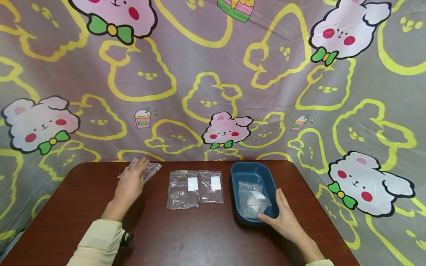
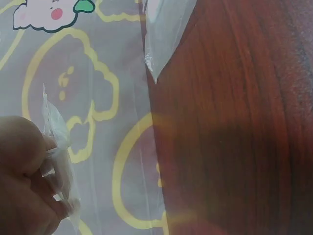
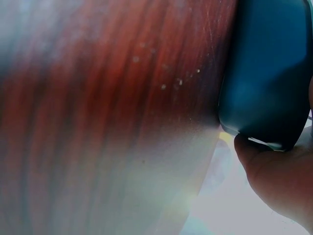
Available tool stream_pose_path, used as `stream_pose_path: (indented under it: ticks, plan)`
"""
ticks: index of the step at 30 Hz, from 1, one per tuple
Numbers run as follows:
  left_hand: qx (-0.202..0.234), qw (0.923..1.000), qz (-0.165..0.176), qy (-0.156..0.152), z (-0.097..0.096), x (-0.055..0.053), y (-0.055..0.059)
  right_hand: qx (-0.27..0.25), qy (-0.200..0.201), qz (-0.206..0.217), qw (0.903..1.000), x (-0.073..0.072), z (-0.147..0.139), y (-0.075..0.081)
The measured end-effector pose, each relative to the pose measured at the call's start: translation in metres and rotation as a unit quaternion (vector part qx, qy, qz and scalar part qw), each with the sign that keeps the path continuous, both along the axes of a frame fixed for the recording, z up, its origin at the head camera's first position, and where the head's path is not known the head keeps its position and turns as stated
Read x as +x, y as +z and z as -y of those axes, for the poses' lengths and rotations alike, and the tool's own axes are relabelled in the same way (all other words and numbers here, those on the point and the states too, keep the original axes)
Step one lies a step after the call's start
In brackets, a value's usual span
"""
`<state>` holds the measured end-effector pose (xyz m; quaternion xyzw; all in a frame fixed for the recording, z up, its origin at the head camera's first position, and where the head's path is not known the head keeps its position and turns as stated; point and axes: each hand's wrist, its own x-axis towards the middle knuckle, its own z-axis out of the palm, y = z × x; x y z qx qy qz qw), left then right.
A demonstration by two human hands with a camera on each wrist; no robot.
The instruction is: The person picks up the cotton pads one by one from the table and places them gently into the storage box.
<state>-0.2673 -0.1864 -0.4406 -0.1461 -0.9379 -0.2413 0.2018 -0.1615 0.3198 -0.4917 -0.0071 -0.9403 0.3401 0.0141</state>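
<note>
My left hand [image 1: 129, 183] is over the far left of the table and pinches a clear plastic bag [image 1: 152, 170]. In the left wrist view the crumpled edge of this bag [image 2: 61, 134] sticks out past the curled fingers. My right hand [image 1: 288, 220] holds a dark blue plastic basin [image 1: 235, 188] by its near right corner, with the thumb at the near rim and the fingers along the right side. Inside the basin lie clear zip bags [image 1: 247, 212] with white contents. The right wrist view shows the thumb [image 3: 264, 169] against the basin's end.
Two flat clear zip bags lie side by side mid-table, a larger one [image 1: 183, 197] and a smaller one [image 1: 208, 195], each with a white rectangle. The brown wooden table [image 1: 186, 236] meets a patterned cloth [image 1: 179, 111] at its far edge and sides.
</note>
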Motion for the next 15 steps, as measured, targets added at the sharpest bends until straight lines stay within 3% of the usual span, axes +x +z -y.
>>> stream_pose_path:
  ticks: [6,15]
  plan:
    - [0.001,1.0,0.005,0.001,0.0013,0.0041,0.0077,0.002,0.001,-0.001,1.0,0.0004,0.0,-0.0001]
    - [0.011,0.9999,0.013,0.004,0.0027,0.0059,0.0067,0.001,0.007,-0.019,0.9998,0.0001,-0.0001,-0.0015]
